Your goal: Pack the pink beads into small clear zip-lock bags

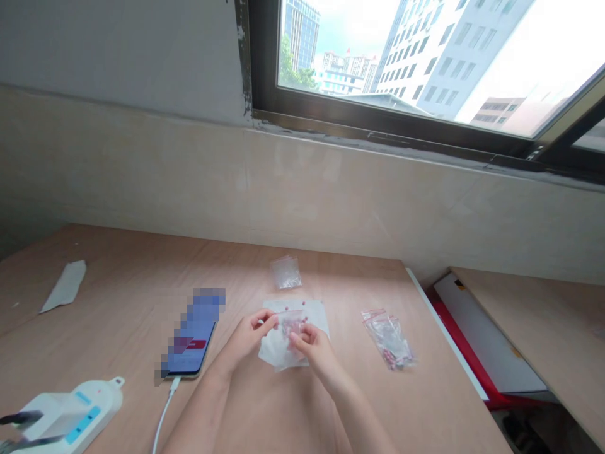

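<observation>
Hands [282,334] angled inward over white paper [317,313], fingers of both pinched on small clear bag [292,323]

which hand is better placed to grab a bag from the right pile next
The right hand, most likely: it is nearer those bags, while the left hand would have to reach past it. Both hands are at a small clear bag.

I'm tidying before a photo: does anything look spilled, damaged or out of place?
The window frame looks damaged: its left edge is blotched with pale patches. A white scrap lies apart on the table's left. A few reddish beads sit loose on the white sheet, perhaps deliberately.
</observation>
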Demonstrator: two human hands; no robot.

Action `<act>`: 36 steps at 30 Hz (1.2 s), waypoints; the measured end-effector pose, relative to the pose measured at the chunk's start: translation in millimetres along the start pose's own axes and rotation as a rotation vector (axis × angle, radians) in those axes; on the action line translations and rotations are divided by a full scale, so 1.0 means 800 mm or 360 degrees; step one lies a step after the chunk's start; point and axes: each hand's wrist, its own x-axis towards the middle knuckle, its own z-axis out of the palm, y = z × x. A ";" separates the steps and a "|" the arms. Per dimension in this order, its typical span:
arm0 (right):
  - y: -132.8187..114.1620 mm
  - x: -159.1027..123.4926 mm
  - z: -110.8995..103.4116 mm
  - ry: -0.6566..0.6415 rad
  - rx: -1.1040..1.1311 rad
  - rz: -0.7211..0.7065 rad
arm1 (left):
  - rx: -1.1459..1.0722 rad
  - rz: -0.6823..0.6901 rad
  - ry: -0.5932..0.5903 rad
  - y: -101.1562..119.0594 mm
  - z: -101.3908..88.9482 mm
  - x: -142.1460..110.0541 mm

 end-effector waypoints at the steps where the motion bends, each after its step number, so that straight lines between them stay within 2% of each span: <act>1: 0.000 0.005 0.002 0.0006 -0.0031 0.0003 | 0.0000 -0.0003 0.0022 -0.002 -0.004 0.000; 3: -0.009 0.026 0.006 0.0106 -0.0112 -0.0088 | 0.0036 -0.0025 0.0136 -0.011 -0.014 0.000; 6: -0.040 0.073 0.012 0.0359 -0.0367 -0.0259 | 0.0115 -0.0098 0.0329 -0.033 -0.027 -0.002; 9: -0.069 0.100 0.000 0.0784 -0.0878 -0.0308 | 0.0106 -0.0180 0.0391 -0.057 -0.036 -0.005; 12: -0.070 0.082 -0.042 0.1159 -0.1381 -0.0485 | 0.0075 -0.0206 0.0402 -0.074 -0.041 -0.008; 13: -0.063 0.067 -0.060 0.1301 -0.1546 -0.0424 | 0.0070 -0.0202 0.0400 -0.076 -0.041 -0.008; 15: -0.042 0.033 -0.096 0.1613 -0.1822 -0.0091 | 0.0072 -0.0193 0.0403 -0.077 -0.040 -0.010; 16: -0.030 0.017 -0.111 0.1651 -0.1923 0.0076 | 0.0076 -0.0197 0.0412 -0.075 -0.038 -0.010; 18: -0.007 -0.008 -0.135 0.1532 -0.2064 0.0219 | 0.0077 -0.0212 0.0432 -0.071 -0.035 -0.011; 21: 0.015 -0.024 -0.155 0.1433 -0.2106 0.0049 | 0.0064 -0.0216 0.0446 -0.069 -0.031 -0.011; 24: 0.014 -0.026 -0.159 0.1461 -0.1958 -0.0121 | 0.0057 -0.0214 0.0452 -0.071 -0.030 -0.015; 26: 0.003 -0.030 -0.152 0.1541 -0.1851 -0.0243 | 0.0065 -0.0216 0.0447 -0.068 -0.028 -0.019; 29: -0.018 -0.043 -0.118 0.1553 -0.1725 -0.0637 | 0.0053 -0.0155 0.0354 -0.045 -0.014 -0.024; 30: -0.025 -0.048 -0.101 0.1439 -0.1677 -0.0824 | 0.0026 -0.0109 0.0279 -0.033 -0.007 -0.025; 32: -0.033 -0.055 -0.064 0.1072 -0.1560 -0.1103 | -0.0022 0.0001 0.0076 -0.005 0.010 -0.024; 34: -0.037 -0.059 -0.030 0.0762 -0.1481 -0.1213 | -0.0047 0.0049 -0.0131 0.019 0.025 -0.022; 36: -0.036 -0.058 -0.008 0.0603 -0.1424 -0.1256 | -0.0026 0.0062 -0.0229 0.036 0.032 -0.019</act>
